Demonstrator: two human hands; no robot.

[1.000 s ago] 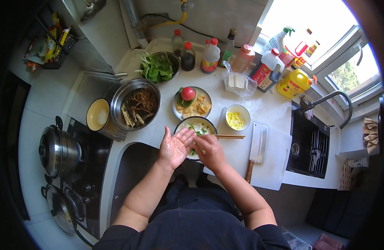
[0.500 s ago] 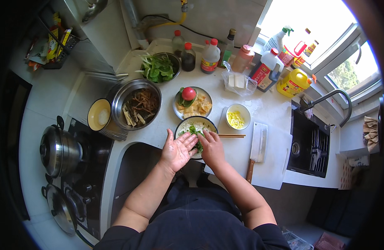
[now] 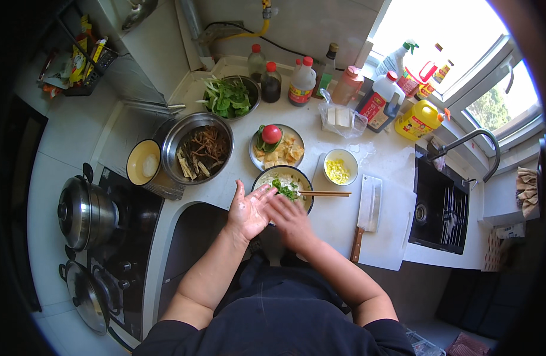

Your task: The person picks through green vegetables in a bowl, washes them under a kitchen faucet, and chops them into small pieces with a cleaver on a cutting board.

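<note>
Right Over the Bowl, Two Hands Meeting

Just now both hands are hovering over the near rim of a dark bowl holding pale shreds and chopped greens, which is sitting on the white counter at the near edge, straight in front of the person. The left hand is lying palm up with its fingers spread, holding nothing, its fingertips reaching the bowl's left rim. The right hand is pressing against it from the right, palm down, fingers loosely extended; whether anything is pinched beneath it cannot be told.

A pair of chopsticks is resting across the bowl's right rim, pointing right. Just beyond that, a small white bowl is holding yellow bits. To the right, a cleaver is lying on a white cutting board, handle toward the near side, with a black sink further right.

Behind the dark bowl, a plate is carrying a tomato and tofu pieces. To the left, a steel bowl of brown strips is sitting beside a yellow pot. Further back, a bowl of leafy greens and a row of bottles are standing along the wall. Far left, lidded steel pots are sitting on the stove.
</note>
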